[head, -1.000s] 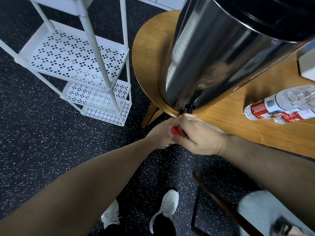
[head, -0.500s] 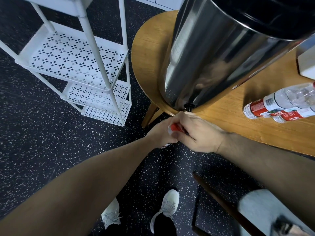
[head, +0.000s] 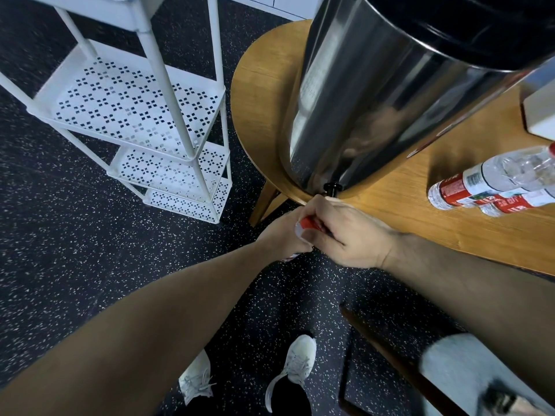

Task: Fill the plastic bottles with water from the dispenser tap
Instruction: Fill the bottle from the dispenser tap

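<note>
A plastic bottle (head: 290, 257) is held just below the table edge, under the black tap (head: 332, 189) of the big steel dispenser (head: 360, 100). My left hand (head: 279, 232) is wrapped around the bottle's body and hides most of it. The fingers of my right hand (head: 345, 235) pinch its red cap (head: 309, 222) from above. Two more bottles lie on their sides on the wooden table (head: 420, 229): a clear one (head: 486, 178) with a red-and-white label, and a second bottle (head: 516, 202) right in front of it.
A white three-tier metal rack (head: 144, 115) stands on the dark speckled floor to the left of the table. A white box (head: 540, 112) sits at the table's right edge. My white shoes (head: 297, 364) are below, and a dark wooden chair frame (head: 390, 355) is at lower right.
Both hands have stayed on the bottle and cap under the tap, with only a slight shift of the view.
</note>
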Motion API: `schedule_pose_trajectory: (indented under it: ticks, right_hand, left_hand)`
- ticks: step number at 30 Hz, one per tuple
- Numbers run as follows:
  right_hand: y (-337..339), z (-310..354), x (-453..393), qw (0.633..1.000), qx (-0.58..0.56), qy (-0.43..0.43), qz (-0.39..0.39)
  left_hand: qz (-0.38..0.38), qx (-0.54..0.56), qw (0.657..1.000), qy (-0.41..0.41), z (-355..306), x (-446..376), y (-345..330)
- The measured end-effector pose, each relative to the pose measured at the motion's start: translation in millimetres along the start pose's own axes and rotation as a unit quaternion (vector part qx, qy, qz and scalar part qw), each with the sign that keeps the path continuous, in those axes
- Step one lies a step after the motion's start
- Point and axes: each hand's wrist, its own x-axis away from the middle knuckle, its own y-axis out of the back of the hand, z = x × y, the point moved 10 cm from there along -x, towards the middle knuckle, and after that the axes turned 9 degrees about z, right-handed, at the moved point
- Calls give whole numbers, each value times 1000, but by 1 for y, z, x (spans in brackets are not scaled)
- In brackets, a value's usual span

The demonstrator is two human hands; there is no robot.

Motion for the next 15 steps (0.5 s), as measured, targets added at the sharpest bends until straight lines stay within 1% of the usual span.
schedule_pose_trajectory:
  ticks: [15]
  right_hand:
    - [6, 1, 2, 1000, -18, -6, -19]
  left_hand:
    - [-9, -35, 999, 24, 13, -7, -1]
